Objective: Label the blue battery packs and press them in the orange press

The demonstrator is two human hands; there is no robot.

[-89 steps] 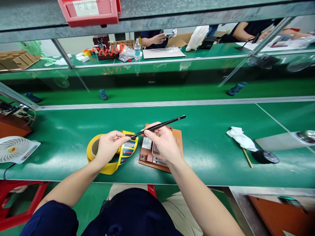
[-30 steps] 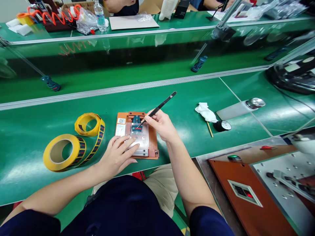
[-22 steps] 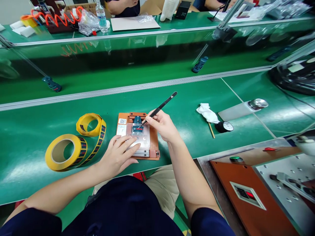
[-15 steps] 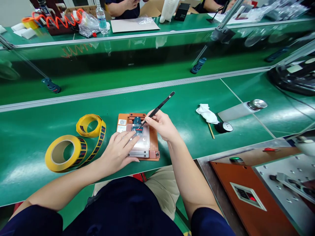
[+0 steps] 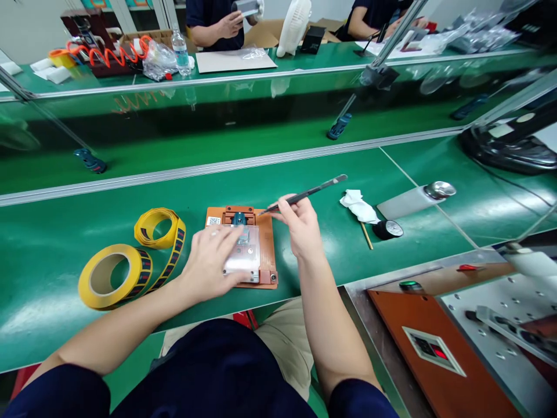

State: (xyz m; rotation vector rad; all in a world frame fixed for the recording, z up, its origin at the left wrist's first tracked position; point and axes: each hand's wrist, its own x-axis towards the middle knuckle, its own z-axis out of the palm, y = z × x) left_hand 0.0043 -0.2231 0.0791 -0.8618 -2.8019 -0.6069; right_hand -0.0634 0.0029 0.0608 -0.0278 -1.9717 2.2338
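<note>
An orange-brown fixture (image 5: 268, 249) lies on the green table in front of me, with a clear plate (image 5: 249, 262) on it. A dark blue part (image 5: 239, 219) sits near the fixture's top, beyond the plate. My left hand (image 5: 212, 258) is over the left side of the plate, fingers spread, with nothing seen in it. My right hand (image 5: 300, 223) pinches black tweezers (image 5: 317, 188) just right of the fixture; their tip points left over the fixture's upper right corner.
Left of the fixture are a yellow tape roll (image 5: 98, 278) and a loose yellow label coil (image 5: 141, 229). To the right lie white tissue (image 5: 359, 206), a round gauge (image 5: 389, 230) and a white bottle (image 5: 404, 202). Two people sit beyond the clear barrier.
My right hand and the tweezers have moved right, off the plate, and the tweezers lie flatter. The dark label with red lettering seen on the plate earlier no longer shows. My left fingers have lifted and spread.
</note>
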